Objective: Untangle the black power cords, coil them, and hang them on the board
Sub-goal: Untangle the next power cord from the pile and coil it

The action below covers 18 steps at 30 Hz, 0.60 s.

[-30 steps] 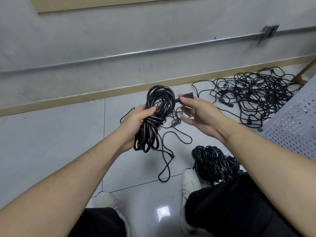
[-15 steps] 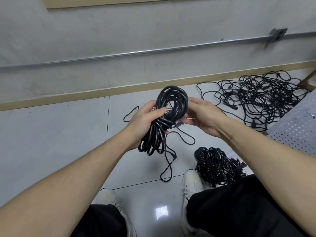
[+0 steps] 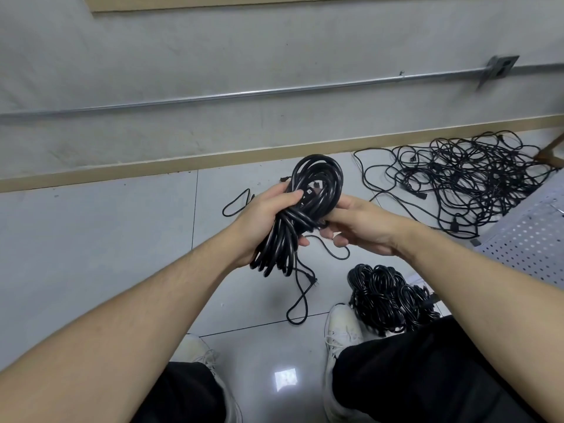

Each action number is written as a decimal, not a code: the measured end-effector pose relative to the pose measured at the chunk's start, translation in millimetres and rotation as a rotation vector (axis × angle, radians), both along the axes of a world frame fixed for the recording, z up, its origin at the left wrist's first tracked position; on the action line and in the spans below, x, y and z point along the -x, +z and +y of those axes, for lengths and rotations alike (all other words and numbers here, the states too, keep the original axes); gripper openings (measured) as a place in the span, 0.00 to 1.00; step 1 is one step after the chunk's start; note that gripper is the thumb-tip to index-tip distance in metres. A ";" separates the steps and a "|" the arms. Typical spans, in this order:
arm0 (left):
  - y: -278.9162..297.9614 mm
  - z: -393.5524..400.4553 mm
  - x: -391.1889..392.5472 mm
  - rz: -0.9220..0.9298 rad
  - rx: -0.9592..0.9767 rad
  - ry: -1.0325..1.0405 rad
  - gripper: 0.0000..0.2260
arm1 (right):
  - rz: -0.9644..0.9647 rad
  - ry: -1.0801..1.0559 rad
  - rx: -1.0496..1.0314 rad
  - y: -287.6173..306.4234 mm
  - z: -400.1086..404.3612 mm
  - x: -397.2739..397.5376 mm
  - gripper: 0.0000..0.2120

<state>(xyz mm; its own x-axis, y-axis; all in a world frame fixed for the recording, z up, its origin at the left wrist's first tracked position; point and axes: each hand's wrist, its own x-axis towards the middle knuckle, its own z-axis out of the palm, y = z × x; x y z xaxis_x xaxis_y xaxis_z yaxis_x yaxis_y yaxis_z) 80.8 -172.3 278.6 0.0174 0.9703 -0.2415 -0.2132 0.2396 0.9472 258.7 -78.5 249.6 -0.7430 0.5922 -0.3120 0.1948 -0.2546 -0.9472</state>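
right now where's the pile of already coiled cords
In the head view, the coiled pile lies on the floor at lower right, beside the white shoe, near the perforated board.

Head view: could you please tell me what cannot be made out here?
- Right hand fingertips: behind the coil, grip unclear.
- Plug on the coil: too small to tell its type.
- Perforated board: cut off by the right edge, hooks unseen.
- Tangled cords: count unreadable.
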 end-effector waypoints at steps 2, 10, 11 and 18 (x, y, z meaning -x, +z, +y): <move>0.4 -0.5 -1.0 -0.013 0.028 -0.020 0.06 | 0.041 0.001 0.054 -1.7 1.3 -0.8 0.11; -4.0 2.0 1.7 -0.008 0.095 -0.093 0.07 | 0.253 -0.001 0.221 -8.6 5.8 1.7 0.14; -3.8 1.5 0.9 -0.014 0.102 -0.091 0.08 | 0.252 -0.004 0.226 -9.5 5.8 2.0 0.15; -1.8 0.2 -4.3 -0.034 0.132 -0.056 0.09 | 0.258 -0.137 0.293 -12.1 8.0 10.4 0.18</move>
